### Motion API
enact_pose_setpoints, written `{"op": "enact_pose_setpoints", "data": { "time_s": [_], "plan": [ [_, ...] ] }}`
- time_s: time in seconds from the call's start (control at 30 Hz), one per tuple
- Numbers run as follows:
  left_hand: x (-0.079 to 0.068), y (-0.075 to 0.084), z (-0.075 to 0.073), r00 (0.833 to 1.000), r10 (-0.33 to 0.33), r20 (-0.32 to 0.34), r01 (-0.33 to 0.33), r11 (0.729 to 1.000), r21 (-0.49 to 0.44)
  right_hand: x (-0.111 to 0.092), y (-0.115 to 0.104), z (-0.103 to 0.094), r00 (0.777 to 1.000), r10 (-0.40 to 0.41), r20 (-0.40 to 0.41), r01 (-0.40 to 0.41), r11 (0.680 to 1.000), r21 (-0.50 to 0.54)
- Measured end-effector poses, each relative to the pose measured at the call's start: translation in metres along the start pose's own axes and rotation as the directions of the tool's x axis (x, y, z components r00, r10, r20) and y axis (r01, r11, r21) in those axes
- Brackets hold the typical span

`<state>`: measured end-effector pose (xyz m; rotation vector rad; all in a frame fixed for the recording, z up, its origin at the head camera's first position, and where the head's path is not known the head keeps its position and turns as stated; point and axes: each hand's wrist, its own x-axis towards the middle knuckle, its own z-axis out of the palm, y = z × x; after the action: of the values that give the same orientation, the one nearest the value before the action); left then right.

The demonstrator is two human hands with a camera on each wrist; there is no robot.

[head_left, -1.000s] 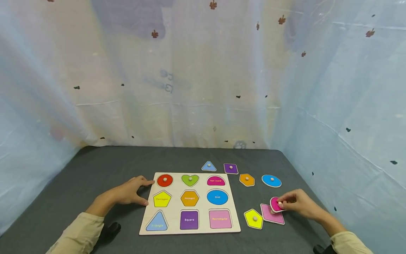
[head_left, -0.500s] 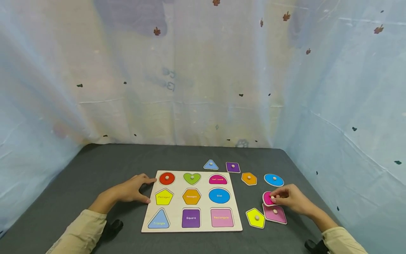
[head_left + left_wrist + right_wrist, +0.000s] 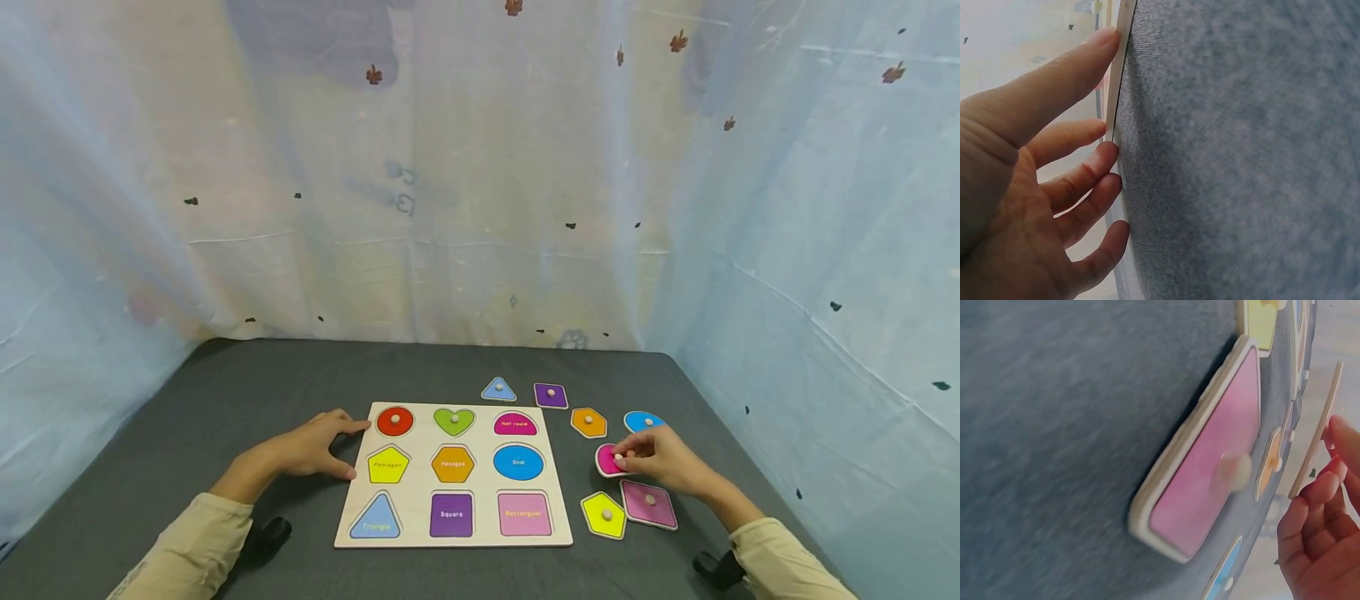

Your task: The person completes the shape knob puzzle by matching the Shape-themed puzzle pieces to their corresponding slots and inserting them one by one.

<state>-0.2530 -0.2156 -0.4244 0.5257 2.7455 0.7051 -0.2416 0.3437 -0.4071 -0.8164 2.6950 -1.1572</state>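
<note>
My right hand (image 3: 663, 460) pinches the knob of a magenta half-round puzzle piece (image 3: 607, 461), raised above the table as the right wrist view shows it edge-on. To the left, the wooden puzzle board (image 3: 480, 437) lies flat, with labelled coloured recesses. A red circle (image 3: 394, 423) and a green heart (image 3: 453, 420), both knobbed, sit in its far row. At the board's left edge, my left hand (image 3: 311, 447) touches the side with thumb and fingertip, fingers spread. In the left wrist view its thumb (image 3: 1085, 62) lies against the board's edge (image 3: 1120, 69).
Near my right hand lie a pink rectangle (image 3: 649, 505), a yellow pentagon (image 3: 603, 516) and a partly covered blue oval (image 3: 641, 420). Farther back are an orange hexagon (image 3: 588, 423), a purple square (image 3: 551, 397) and a blue triangle (image 3: 497, 390). A curtain (image 3: 450, 250) surrounds the grey table.
My right hand has carried the magenta half-round piece leftward and away from me, off from over the pink rectangle. The left hand stays at the board's edge.
</note>
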Motion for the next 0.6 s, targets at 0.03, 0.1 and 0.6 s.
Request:
{"op": "enact_pose_setpoints", "data": {
  "time_s": [0.03,0.1,0.6],
  "plan": [
    [0.0,0.0,0.0,1.0,0.002,0.0,-0.002,1.0,0.001,0.002,-0.001,0.001,1.0,-0.002,0.001,0.002,1.0,0.0],
    [0.0,0.0,0.0,1.0,0.004,-0.001,-0.004,1.0,0.004,0.006,-0.001,0.003,1.0,-0.001,0.001,0.001,1.0,0.001],
    [0.0,-0.002,0.001,1.0,0.012,-0.008,-0.012,1.0,-0.006,0.023,-0.009,0.009,0.999,0.033,0.03,-0.033,0.999,0.025]
  ]
}}
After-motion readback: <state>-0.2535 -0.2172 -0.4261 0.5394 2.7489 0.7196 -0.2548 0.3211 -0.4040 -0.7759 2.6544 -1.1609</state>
